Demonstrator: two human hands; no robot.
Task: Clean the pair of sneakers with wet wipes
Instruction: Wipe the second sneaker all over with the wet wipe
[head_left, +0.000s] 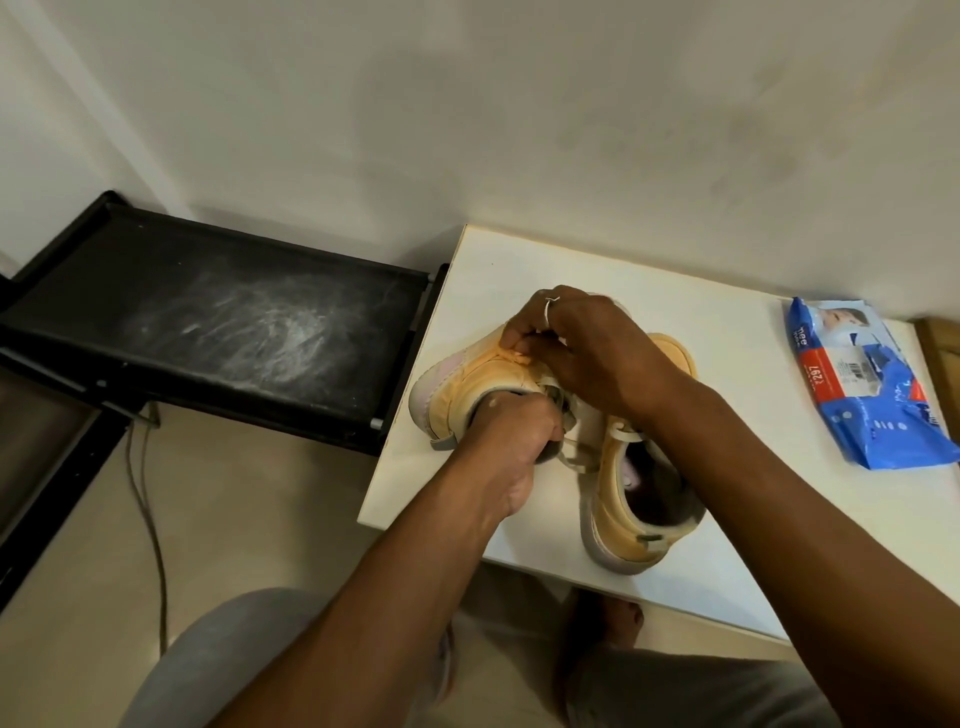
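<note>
Handling the left-hand sneaker (467, 382) with both hands, the person has not begun wiping, as far as this view shows. The left hand (511, 441) is bunched at the shoe's opening, fingers curled together on what looks like the tongue or laces. The right hand (576, 345), a ring on one finger, reaches across from the right, fingertips pinched on the upper near the lace area. The second sneaker (631, 499) stands on the white table (727, 338) just to the right and nearer, untouched, heel toward the viewer.

The wet wipes pack (865, 384) lies at the far right of the table, well apart from both shoes, and appears closed; no loose wipe is visible. Judgement: the task is at preparation, likely loosening laces; both shoes remain to be cleaned.

Not determinable: exactly what each hand grips, as the hands cover the lace area. The right sneaker's toe is hidden behind the right forearm. A dusty black shelf (218, 312) stands left of the table.
</note>
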